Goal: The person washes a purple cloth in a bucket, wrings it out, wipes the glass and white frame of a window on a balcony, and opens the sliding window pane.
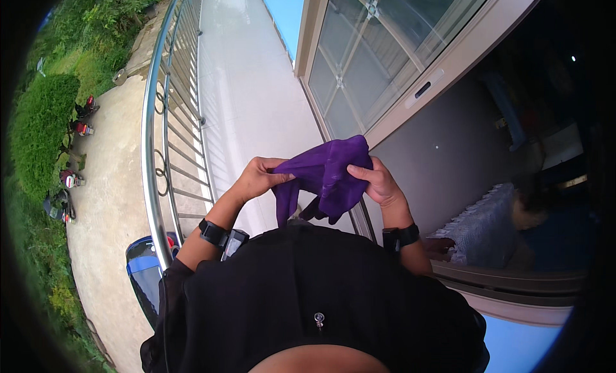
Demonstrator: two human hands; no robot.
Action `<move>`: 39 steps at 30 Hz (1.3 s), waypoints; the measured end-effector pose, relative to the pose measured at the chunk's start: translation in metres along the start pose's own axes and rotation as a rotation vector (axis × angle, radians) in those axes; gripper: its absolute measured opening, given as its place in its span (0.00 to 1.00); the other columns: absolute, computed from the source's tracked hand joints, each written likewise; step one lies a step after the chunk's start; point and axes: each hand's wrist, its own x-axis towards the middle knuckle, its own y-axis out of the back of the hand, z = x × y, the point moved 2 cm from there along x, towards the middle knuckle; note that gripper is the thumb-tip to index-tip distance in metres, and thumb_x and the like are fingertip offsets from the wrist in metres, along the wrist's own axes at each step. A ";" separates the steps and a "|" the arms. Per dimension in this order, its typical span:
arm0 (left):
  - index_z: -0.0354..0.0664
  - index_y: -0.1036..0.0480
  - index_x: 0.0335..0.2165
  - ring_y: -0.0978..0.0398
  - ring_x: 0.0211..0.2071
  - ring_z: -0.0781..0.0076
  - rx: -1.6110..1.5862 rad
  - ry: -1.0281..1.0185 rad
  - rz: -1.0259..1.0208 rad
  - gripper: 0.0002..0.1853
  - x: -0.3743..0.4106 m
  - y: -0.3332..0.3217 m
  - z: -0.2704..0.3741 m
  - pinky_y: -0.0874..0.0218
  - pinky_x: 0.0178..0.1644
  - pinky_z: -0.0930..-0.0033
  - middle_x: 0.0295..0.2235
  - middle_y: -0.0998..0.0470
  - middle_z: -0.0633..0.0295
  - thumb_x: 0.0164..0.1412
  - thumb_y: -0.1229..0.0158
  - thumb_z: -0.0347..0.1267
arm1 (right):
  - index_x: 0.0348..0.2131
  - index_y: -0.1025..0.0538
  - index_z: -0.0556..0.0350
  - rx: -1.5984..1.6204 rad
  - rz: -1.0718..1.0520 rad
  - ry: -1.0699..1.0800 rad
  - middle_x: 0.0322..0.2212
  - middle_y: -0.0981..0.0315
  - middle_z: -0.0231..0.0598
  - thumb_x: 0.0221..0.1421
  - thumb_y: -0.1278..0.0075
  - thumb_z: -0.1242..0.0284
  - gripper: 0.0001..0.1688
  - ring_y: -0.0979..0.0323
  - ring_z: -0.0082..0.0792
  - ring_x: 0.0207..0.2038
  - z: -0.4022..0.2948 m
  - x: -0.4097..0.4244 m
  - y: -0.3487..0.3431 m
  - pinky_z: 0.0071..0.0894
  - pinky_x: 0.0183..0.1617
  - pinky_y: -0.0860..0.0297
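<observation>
A purple cloth (337, 166) is stretched between my two hands in front of my chest. My left hand (262, 178) pinches its left end between thumb and fingers. On the other side, my right hand (378, 183) grips the bunched right part, with the thumb lying over the front. The lower edges of the cloth hang loose in folds. Most fingers of the right hand are hidden behind the fabric. Each forearm carries a black strap with a small device (236, 243) on it.
To my left runs a stainless steel balcony railing (154, 132), above a yard with parked motorcycles (72, 178) and a blue car (144, 276). A tiled floor (245, 84) stretches ahead. At right stands a sliding glass door (370, 60); beside its frame, a person (491, 223) shows in dark glass or an opening.
</observation>
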 end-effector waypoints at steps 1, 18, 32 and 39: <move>0.36 0.23 0.43 0.25 0.33 0.81 0.014 0.005 0.124 0.15 0.010 0.027 0.000 0.33 0.39 0.77 0.32 0.19 0.65 0.54 0.39 0.24 | 0.47 0.29 0.64 -0.061 -0.011 -0.024 0.41 0.26 0.38 0.54 0.47 0.75 0.21 0.29 0.29 0.45 -0.005 0.026 0.005 0.29 0.53 0.35; 0.33 0.22 0.38 0.25 0.35 0.76 0.051 -0.072 0.576 0.21 0.217 0.416 0.070 0.35 0.45 0.76 0.33 0.21 0.61 0.41 0.50 0.17 | 0.41 0.28 0.62 -0.482 -0.187 -0.062 0.34 0.27 0.32 0.44 0.37 0.76 0.23 0.30 0.23 0.38 -0.100 0.532 -0.006 0.23 0.46 0.33; 0.43 0.24 0.44 0.31 0.45 0.59 0.491 -0.577 -0.237 0.26 0.629 0.571 0.250 0.39 0.51 0.64 0.38 0.23 0.58 0.40 0.42 0.19 | 0.44 0.26 0.59 0.061 0.430 0.000 0.39 0.26 0.36 0.60 0.52 0.63 0.19 0.27 0.29 0.41 -0.144 0.868 0.083 0.29 0.46 0.31; 0.39 0.28 0.48 0.23 0.38 0.68 0.496 0.004 -0.126 0.19 0.741 0.755 0.215 0.32 0.44 0.68 0.36 0.21 0.57 0.56 0.46 0.28 | 0.49 0.30 0.55 0.495 0.012 -0.010 0.47 0.30 0.37 0.64 0.67 0.48 0.32 0.33 0.37 0.51 -0.222 1.117 0.084 0.42 0.57 0.38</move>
